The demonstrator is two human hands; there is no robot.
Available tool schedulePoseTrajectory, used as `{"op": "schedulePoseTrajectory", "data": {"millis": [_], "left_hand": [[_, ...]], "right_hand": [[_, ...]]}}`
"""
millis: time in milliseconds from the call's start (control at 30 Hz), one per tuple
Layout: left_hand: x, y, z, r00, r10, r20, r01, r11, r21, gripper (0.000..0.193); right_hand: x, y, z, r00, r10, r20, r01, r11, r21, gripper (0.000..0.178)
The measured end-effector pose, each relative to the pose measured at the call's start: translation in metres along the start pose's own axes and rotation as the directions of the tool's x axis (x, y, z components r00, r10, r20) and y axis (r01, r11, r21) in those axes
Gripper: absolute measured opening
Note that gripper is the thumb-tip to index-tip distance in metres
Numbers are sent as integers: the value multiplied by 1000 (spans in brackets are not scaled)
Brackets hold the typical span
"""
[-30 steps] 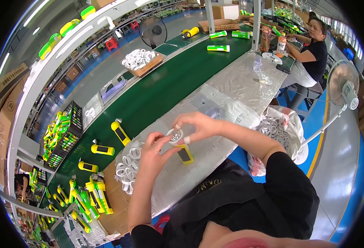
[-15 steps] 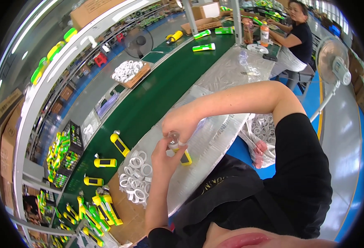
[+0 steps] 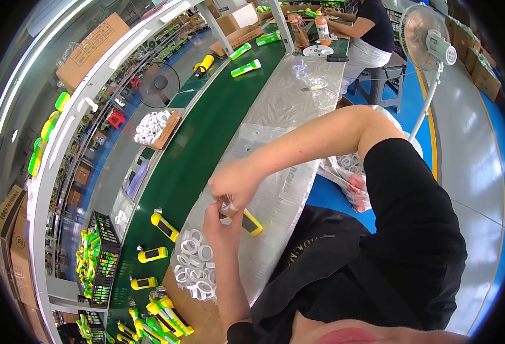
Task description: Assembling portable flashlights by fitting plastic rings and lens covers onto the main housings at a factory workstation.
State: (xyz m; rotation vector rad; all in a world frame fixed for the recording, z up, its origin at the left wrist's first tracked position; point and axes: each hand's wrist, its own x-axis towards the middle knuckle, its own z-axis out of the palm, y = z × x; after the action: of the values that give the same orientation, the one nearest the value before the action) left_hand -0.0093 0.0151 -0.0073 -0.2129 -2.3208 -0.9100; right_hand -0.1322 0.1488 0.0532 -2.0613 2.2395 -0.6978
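A yellow flashlight (image 3: pixel 252 224) with a dark panel on its body is between my hands, above the plastic-covered work surface (image 3: pixel 275 172). My left hand (image 3: pixel 222 228) pinches it near its clear, shiny head from below. From above, my right hand (image 3: pixel 238 182) is closed over the same head, its fingers curled and partly hidden. Just left of my left forearm lies a pile of white rings (image 3: pixel 195 264) on cardboard. Which part each fingertip presses cannot be made out.
Several yellow flashlights (image 3: pixel 164 227) lie on the green conveyor belt (image 3: pixel 192 155) to the left, with more heaped at the lower left. Beyond the belt are a black crate (image 3: pixel 106 264) and a box of white parts (image 3: pixel 169 131). A person (image 3: pixel 372 28) sits near a fan (image 3: pixel 427 43).
The whole view has shifted, so the belt and far table appear farther left. Both hands stay together at the flashlight's head, my right hand covering more of it.
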Motion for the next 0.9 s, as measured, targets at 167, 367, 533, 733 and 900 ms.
{"op": "schedulePoseTrajectory", "data": {"millis": [167,367,533,733,900], "left_hand": [[1,-8,-1,997,-21,80,29,993,-110,50],[-22,-29,-24,934,-64,352,194,917,-347,76],[-29,37,-37,645,54,762,701,355,-619,61],[37,-44,-9,691,-357,628,548,826,-133,41],[74,-122,-41,926,-149,348,56,963,262,57]], "right_hand": [[-3,-6,-4,972,234,13,-234,972,-3,46],[-30,-43,-30,973,157,-169,-129,978,166,55],[-52,-60,-19,947,-123,-296,150,986,68,33],[-15,39,51,858,409,-312,-341,906,252,35],[24,93,49,743,534,-405,-428,843,327,49]]}}
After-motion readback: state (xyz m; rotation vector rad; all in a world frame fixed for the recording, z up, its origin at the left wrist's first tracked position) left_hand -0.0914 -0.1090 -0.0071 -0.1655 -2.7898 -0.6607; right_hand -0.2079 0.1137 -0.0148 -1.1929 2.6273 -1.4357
